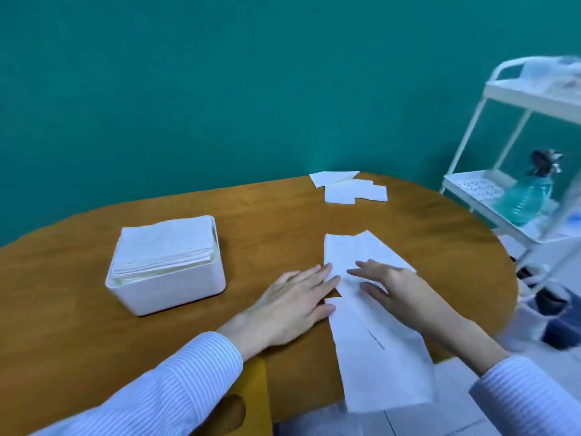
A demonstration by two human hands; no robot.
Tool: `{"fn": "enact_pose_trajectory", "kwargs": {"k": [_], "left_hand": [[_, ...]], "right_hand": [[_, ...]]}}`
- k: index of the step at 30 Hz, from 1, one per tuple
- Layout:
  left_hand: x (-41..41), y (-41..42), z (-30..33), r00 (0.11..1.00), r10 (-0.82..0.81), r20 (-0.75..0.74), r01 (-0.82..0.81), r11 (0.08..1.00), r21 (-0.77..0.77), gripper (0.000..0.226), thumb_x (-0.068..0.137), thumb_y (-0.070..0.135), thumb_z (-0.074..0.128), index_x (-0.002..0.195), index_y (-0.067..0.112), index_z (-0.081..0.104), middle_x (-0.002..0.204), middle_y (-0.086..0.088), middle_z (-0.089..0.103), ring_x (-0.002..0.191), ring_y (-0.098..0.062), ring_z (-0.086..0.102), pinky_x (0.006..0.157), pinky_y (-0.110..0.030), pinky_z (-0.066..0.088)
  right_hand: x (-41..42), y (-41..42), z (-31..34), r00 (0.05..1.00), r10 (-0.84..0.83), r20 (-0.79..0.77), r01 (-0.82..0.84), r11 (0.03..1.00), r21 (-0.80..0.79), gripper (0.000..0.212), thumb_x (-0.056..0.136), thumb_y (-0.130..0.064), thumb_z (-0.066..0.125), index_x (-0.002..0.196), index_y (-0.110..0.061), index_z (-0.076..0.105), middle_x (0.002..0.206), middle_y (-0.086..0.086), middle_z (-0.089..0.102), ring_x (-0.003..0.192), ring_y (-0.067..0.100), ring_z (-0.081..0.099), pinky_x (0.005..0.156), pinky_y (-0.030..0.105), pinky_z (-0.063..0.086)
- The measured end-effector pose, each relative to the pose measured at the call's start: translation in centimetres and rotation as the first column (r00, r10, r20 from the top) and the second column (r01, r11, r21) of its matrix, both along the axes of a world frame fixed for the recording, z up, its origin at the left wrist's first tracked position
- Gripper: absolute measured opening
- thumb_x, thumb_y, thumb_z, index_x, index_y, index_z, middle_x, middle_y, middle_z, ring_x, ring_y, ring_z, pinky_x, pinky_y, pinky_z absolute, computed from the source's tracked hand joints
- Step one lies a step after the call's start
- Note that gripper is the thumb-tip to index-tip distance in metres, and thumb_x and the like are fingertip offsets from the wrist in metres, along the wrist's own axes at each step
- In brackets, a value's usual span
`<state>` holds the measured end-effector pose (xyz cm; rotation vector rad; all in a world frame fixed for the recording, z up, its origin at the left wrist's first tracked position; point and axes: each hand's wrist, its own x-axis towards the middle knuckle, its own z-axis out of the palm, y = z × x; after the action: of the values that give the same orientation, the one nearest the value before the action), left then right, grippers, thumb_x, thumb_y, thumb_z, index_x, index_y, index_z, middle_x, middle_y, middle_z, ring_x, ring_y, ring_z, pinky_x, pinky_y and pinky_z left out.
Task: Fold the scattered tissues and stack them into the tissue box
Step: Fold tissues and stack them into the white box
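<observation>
Your left hand [292,306] and right hand [397,289] lie flat, grip wide, pressing the long tissue [371,335] at the tabletop's [283,215] near right edge. Smooth outward before folding; the tissue box [166,291] sits toward the left edge.

Matt paper tissues [371,309]; smooth wooden table [251,215]
</observation>
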<state>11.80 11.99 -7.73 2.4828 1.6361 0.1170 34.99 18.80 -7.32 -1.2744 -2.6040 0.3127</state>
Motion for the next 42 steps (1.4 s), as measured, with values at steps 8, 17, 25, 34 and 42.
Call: {"fn": "enact_pose_trajectory", "kwargs": {"k": [8,17,25,34,42], "left_hand": [[1.3,-0.3,-2.1,0.997,-0.062,-0.039,0.061,0.998,-0.022,0.051,0.107,0.052,0.026,0.155,0.037,0.030,0.167,0.011,0.014,0.151,-0.009,0.014,0.114,-0.032,0.022],[-1.9,0.5,-1.5,0.993,-0.114,-0.007,0.114,0.989,0.093,0.047,0.107,0.052,0.024,0.148,0.037,0.040,0.160,0.017,0.029,0.142,-0.004,0.030,0.101,-0.030,0.035],[-2.2,1.6,-2.8,0.996,-0.046,-0.070,0.052,0.996,0.078,0.053,0.104,0.055,0.022,0.152,0.037,0.037,0.158,0.013,0.032,0.137,-0.007,0.034,0.098,-0.026,0.029],[-3.4,1.4,-2.0,0.996,-0.031,0.081,0.020,0.992,0.127,0.048,0.104,0.054,0.024,0.130,0.038,0.061,0.107,0.018,0.055,0.102,-0.002,0.047,0.085,-0.024,0.035],[-5.0,4.6,-2.0,0.971,0.115,0.211,-0.144,0.981,0.129,0.032,0.104,0.040,0.049,0.134,0.030,0.056,0.134,0.014,0.055,0.124,-0.007,0.047,0.103,-0.036,0.040]], "right_hand": [[2.5,-1.1,-3.5,0.997,0.070,0.045,-0.066,0.995,-0.079,0.043,0.101,-0.031,0.050,0.144,-0.035,0.045,0.157,-0.010,0.034,0.146,0.008,0.027,0.113,0.025,0.030],[3.0,-0.3,-3.0,0.990,0.112,-0.080,-0.120,0.988,-0.095,0.029,0.099,-0.029,0.056,0.126,-0.038,0.062,0.147,-0.020,0.046,0.138,-0.007,0.034,0.107,0.025,0.039],[2.2,-0.5,-3.5,0.986,0.156,0.052,-0.157,0.988,0.008,0.042,0.104,-0.028,0.045,0.145,-0.037,0.043,0.158,-0.010,0.032,0.148,0.011,0.024,0.119,0.033,0.024],[0.4,4.6,-2.5,0.943,0.212,0.255,-0.265,0.944,0.197,0.065,0.096,0.002,0.050,0.144,-0.041,0.044,0.159,-0.005,0.030,0.151,0.016,0.017,0.120,0.036,0.016],[-3.3,3.9,-1.4,0.995,0.084,-0.061,-0.080,0.995,0.055,0.030,0.098,-0.034,0.055,0.127,-0.028,0.064,0.121,-0.009,0.066,0.110,0.016,0.055,0.089,0.031,0.044]]}}
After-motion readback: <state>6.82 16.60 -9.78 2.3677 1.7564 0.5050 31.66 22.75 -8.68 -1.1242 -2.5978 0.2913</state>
